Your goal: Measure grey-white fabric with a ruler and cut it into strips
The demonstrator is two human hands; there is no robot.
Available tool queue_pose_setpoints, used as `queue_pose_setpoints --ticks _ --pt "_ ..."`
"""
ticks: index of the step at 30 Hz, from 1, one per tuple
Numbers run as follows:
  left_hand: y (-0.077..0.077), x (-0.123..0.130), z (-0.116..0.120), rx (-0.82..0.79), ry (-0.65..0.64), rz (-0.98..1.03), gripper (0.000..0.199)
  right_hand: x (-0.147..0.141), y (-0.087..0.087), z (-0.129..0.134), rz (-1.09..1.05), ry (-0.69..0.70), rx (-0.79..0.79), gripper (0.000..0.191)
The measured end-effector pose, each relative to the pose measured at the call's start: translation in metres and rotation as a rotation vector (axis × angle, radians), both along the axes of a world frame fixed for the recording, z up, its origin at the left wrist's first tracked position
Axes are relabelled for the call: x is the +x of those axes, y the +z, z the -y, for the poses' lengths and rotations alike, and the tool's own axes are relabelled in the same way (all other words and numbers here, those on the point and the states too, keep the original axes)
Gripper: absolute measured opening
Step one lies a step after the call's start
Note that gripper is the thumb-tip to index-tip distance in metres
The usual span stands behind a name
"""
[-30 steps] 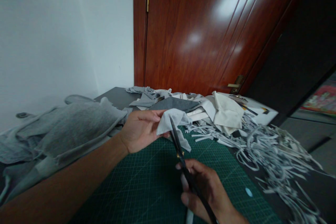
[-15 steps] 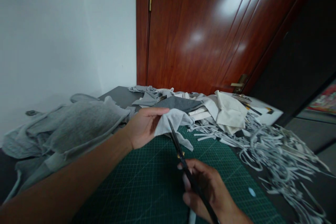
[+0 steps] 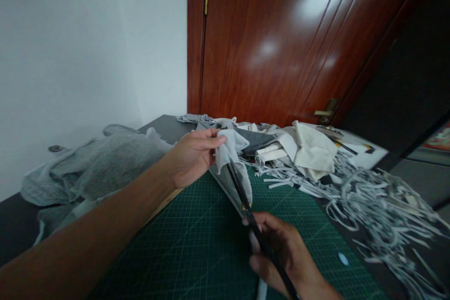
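Thumb and fingers of my left hand [image 3: 193,154] pinch the upper edge of a light grey cloth piece [image 3: 234,143], which hangs down over the green cutting mat [image 3: 197,243]. My right hand [image 3: 284,253] is closed round the handles of long black scissors [image 3: 241,190] with a brass-coloured pivot. The scissor tips touch the cloth just right of my left fingers, and the blades look nearly closed. Part of the handles is hidden by my right fingers.
Grey fabric [image 3: 116,164] is heaped on the left by the wall. Cream and grey cloth pieces [image 3: 314,150] lie at the back. A tangle of thin grey strips [image 3: 379,211] covers the right side. Behind stands a brown door [image 3: 260,56].
My left hand has lifted the cloth slightly, and the cloth now hangs more steeply. A long grey part shows below it. The view has shifted a little.
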State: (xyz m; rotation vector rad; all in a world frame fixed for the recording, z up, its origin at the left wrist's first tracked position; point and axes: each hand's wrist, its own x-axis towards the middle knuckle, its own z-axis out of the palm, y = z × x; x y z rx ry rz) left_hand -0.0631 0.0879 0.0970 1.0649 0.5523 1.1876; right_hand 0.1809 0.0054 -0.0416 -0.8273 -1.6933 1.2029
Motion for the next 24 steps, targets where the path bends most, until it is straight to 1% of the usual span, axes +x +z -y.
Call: queue_pose_setpoints --ticks 3,7,11,14,16,20,22,24 --pt "0.000 -0.001 -0.001 0.004 0.007 -0.018 0.017 0.000 0.000 -0.001 0.015 0.036 -0.008 0.036" --pt "-0.003 -0.001 -0.003 0.008 0.030 -0.022 0.020 -0.001 0.002 0.000 0.009 -0.005 0.006 0.040" --pt "-0.004 -0.002 -0.004 0.009 0.050 -0.040 0.019 -0.002 0.004 -0.001 0.008 0.031 -0.005 0.034" --pt "-0.001 -0.001 0.000 0.018 0.041 -0.037 0.021 -0.002 0.003 -0.002 0.007 0.043 -0.010 0.031" --pt "0.002 0.000 0.004 0.035 -0.002 -0.032 0.028 -0.002 0.003 -0.002 0.016 0.038 -0.020 0.030" --pt "0.007 0.001 0.009 0.088 -0.087 -0.025 0.055 -0.001 0.004 -0.001 0.030 0.039 -0.018 0.029" --pt "0.008 0.001 0.010 0.095 -0.093 -0.029 0.058 -0.001 0.006 -0.001 0.031 0.031 -0.012 0.029" --pt "0.008 -0.001 0.010 0.091 -0.096 -0.033 0.055 -0.001 0.006 -0.002 0.034 0.031 -0.015 0.029"
